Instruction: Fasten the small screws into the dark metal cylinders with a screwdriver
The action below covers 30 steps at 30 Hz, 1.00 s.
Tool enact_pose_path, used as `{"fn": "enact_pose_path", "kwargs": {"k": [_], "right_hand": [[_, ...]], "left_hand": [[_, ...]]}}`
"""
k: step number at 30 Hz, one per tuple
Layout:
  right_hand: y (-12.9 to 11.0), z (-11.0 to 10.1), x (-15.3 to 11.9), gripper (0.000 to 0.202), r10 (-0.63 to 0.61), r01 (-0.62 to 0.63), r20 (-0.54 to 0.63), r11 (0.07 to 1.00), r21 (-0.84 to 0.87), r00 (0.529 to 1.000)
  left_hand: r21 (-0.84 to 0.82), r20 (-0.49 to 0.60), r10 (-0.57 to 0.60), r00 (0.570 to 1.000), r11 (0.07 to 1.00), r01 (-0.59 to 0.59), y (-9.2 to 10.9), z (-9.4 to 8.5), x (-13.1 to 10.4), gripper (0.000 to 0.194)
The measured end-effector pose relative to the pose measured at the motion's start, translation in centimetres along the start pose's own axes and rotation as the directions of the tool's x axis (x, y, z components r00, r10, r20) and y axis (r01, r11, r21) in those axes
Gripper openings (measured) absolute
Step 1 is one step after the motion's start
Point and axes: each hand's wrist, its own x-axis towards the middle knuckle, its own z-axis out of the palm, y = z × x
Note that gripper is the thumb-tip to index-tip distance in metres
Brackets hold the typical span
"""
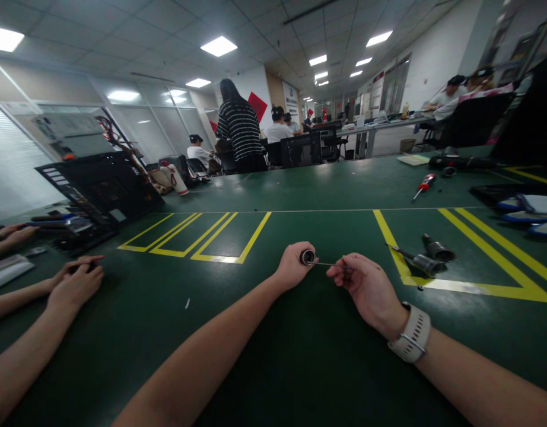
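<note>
One round part sits gripped in left fingers.

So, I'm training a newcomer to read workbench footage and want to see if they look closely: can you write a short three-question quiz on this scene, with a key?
1. What does the camera wearer's left hand hold?
A) a spray bottle
B) a dark round part with an open end
C) a roll of tape

2. True or false: the light watch strap is on the same arm as the right hand, which holds a thin rod.

3. Fill in "nearer to" or "farther from": the red-handled screwdriver lies ____ the camera wearer than the dark metal pieces do.

Key: 1 B; 2 true; 3 farther from.
</note>
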Motion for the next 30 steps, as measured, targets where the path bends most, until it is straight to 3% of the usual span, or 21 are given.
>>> {"fn": "enact_pose_path", "kwargs": {"k": [8,15,22,30], "right_hand": [[0.01,0.81,-0.35,0.015,-0.109,0.070,-0.142,0.964,-0.258,0.984],[0.35,0.64,-0.25,0.015,-0.136,0.070,-0.147,0.919,-0.387,0.980],[0.60,0.17,-0.06,0.015,-0.181,0.093,-0.171,0.901,-0.425,0.969],[0.52,0.00,-0.08,0.018,-0.260,0.167,-0.204,0.907,-0.386,0.944]], "left_hand": [[0.023,0.013,-0.045,0.999,0.999,0.045,-0.01,0.04,0.03,0.012],[-0.057,-0.004,-0.054,0.999,0.997,0.054,0.44,-0.11,0.07,0.019],[0.015,0.124,0.006,0.992,1.000,-0.008,0.70,-0.16,0.01,0.014],[0.012,0.146,-0.008,0.989,1.000,0.007,0.32,-0.08,0.00,0.014]]}}
